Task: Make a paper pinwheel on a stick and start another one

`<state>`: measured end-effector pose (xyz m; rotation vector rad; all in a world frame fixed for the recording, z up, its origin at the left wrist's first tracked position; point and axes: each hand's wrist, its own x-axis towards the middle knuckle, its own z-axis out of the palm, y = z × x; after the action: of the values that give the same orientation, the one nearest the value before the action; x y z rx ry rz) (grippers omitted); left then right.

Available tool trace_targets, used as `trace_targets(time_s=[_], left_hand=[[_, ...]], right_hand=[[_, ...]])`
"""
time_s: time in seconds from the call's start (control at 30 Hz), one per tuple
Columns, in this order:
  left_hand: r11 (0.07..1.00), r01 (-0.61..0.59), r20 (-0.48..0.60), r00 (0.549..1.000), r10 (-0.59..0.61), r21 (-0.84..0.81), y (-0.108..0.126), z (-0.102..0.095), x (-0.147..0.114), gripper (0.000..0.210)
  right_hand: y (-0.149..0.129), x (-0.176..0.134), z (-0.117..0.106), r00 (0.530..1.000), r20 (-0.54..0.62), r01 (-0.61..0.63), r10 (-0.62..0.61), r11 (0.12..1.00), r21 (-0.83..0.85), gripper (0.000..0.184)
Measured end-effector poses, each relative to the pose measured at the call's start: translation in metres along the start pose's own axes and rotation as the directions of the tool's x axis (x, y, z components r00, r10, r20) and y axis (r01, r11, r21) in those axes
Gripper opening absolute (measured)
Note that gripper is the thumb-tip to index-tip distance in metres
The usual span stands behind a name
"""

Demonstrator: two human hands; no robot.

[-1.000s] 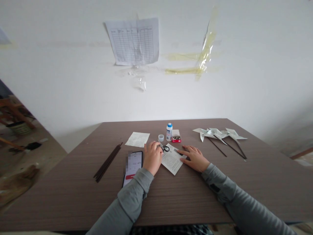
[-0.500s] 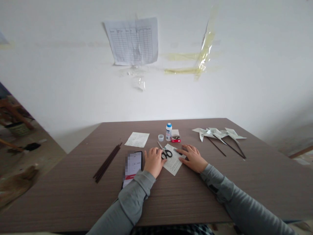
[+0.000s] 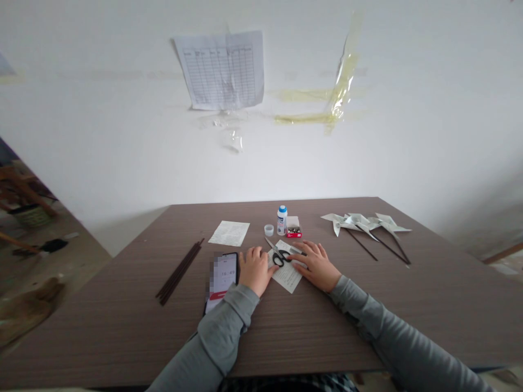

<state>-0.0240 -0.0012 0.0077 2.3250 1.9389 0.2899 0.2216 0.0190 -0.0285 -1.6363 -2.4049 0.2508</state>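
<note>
A printed square of paper (image 3: 288,277) lies on the table in front of me, and black-handled scissors (image 3: 278,260) rest on it with blades pointing away. My left hand (image 3: 255,271) lies palm down at the paper's left edge, fingers stretched out, thumb near the scissors. From the right, my right hand (image 3: 318,267) reaches over the paper with its fingers spread. One fingertip is at a scissor handle loop; I cannot tell whether it presses on it. A small dark, slim object shows partly under the right fingers, its kind unclear.
Beyond the paper stand a blue-capped white bottle (image 3: 281,220), a small clear cup (image 3: 268,230) and a red box (image 3: 293,232) of small metal pieces. Leftward lie a phone (image 3: 223,280), brown sticks (image 3: 180,272) and another paper sheet (image 3: 229,233). Several paper pinwheels (image 3: 359,222) on sticks lie right.
My right hand has moved left toward the scissors. The scissors have shifted slightly right, and my left hand has drawn a little left, away from their handles.
</note>
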Motion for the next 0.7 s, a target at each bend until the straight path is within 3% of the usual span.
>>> trace_targets(time_s=[0.37, 0.53, 0.7], left_hand=[[0.999, 0.034, 0.041, 0.999, -0.032, -0.038, 0.002, -0.004, 0.002, 0.029], [0.999, 0.026, 0.062, 0.998, -0.024, -0.028, 0.001, -0.002, 0.000, 0.035], [0.999, 0.025, 0.034, 0.999, -0.024, -0.022, -0.001, 0.003, 0.000, 0.034]], right_hand=[[0.026, 0.005, 0.008, 0.962, -0.263, -0.078, 0.077, 0.997, 0.007, 0.030], [0.019, 0.005, 0.015, 0.958, -0.285, -0.024, 0.018, 1.000, -0.016, 0.023], [0.022, 0.004, 0.009, 0.953, -0.276, -0.125, 0.120, 0.992, 0.001, 0.024]])
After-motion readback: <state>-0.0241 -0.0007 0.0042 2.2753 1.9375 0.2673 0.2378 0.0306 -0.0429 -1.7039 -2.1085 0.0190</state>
